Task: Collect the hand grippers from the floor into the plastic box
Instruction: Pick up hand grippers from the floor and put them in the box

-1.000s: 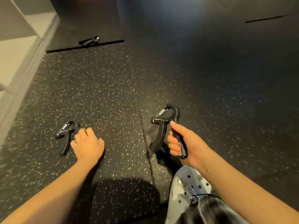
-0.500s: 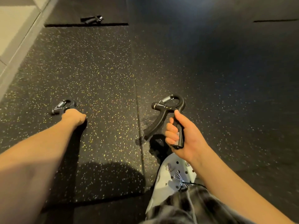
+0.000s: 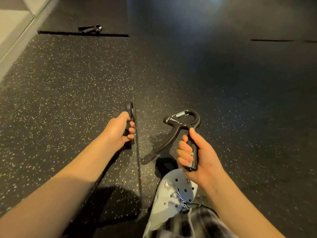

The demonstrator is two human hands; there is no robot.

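Note:
My right hand (image 3: 197, 157) grips one handle of a black hand gripper (image 3: 178, 127) with a silver spring, held above the speckled rubber floor; its other handle sticks out to the lower left. My left hand (image 3: 120, 129) is closed around a second black hand gripper (image 3: 129, 109), lifted off the floor and seen edge-on, mostly hidden by my fingers. A third black hand gripper (image 3: 90, 29) lies on the floor far ahead at the upper left, beside a seam between mats. The plastic box is not in view.
A white clog with charms (image 3: 173, 194) on my foot sits just below my right hand, with plaid trousers above it. A pale wall base (image 3: 18, 35) runs along the upper left. Dark rubber mats (image 3: 223, 83) with seams cover the floor.
My left hand closed on the gripper at the left, lifted it off the floor and carried it right, close to the right hand. The right hand kept its gripper.

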